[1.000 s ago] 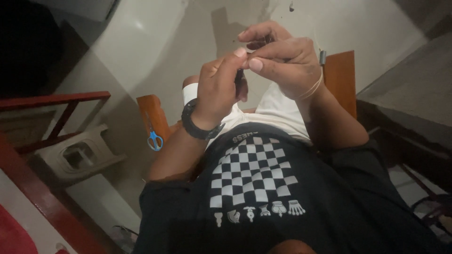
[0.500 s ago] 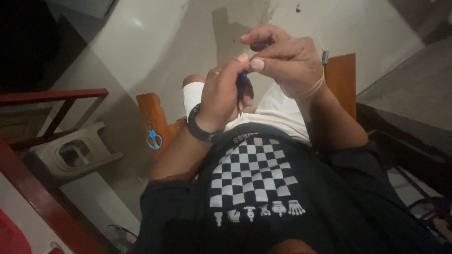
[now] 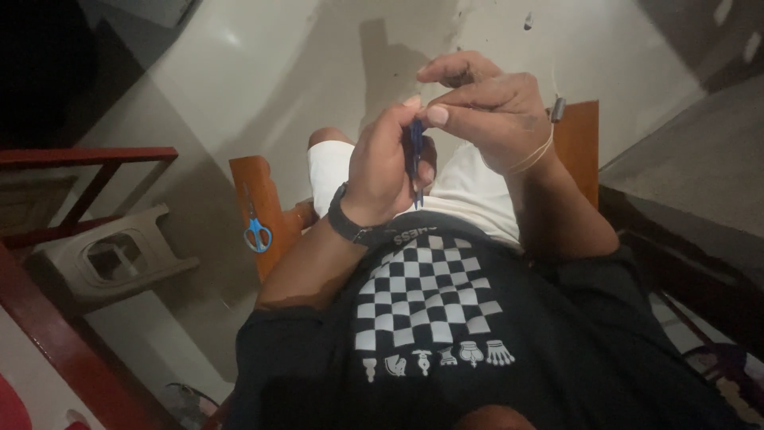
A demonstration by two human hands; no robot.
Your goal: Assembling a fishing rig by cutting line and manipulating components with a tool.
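Two hands (image 3: pixel 446 135) over pale floor (image 3: pixel 263 87) (dim).

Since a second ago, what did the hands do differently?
The left hand slid down a little, so more of the thin blue tool it holds shows between both hands. The right hand kept pinching at the tool's top. The blue scissors on the wooden chair arm did not move.

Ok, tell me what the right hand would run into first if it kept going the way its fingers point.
The right hand points its fingers toward the left hand, and its thumb already seems to touch the top of the blue pen-like tool held there. It would likely meet that tool and the left fingers first, though depth is hard to judge.
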